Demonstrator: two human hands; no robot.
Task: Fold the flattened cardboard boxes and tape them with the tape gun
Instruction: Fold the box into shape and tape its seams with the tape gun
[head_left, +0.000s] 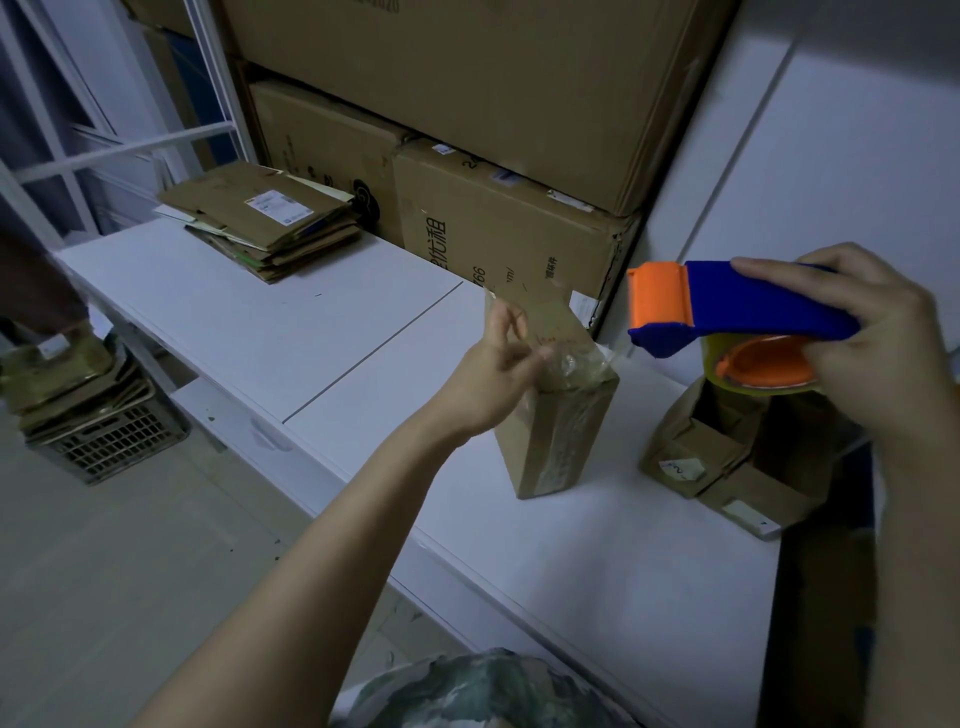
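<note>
- Bottom edge: camouflage-patterned garment (483, 691), the person's own, just below the long white worktop (597, 571).
- Left hand (498, 374) reaches across the worktop to the small upright brown cardboard box (561, 436). Thumb and forefinger are closed on a strip of crumpled clear tape (574, 358) at the box top; the other fingers are raised and spread.
- The box stands on end mid-worktop, with tape running over its top and down the near face.
- Right hand (878, 332) is wrapped round the blue and orange tape gun (737, 306), held in the air to the right of the upright box, orange end pointing left. The roll with an orange core (763, 366) hangs under it.
- Directly below the gun: open-topped brown cardboard boxes with white labels (727, 462), set at the worktop's right end.
- Far left end of the worktop: stack of flattened brown cardboard boxes (265, 218), top one labelled.
- Behind, against the wall: large brown shipping cartons (509, 218), stacked.
- On the floor at left: black slotted plastic crate (109, 441) with cardboard piled on it.
- Far left: white metal rack frame (130, 150).
</note>
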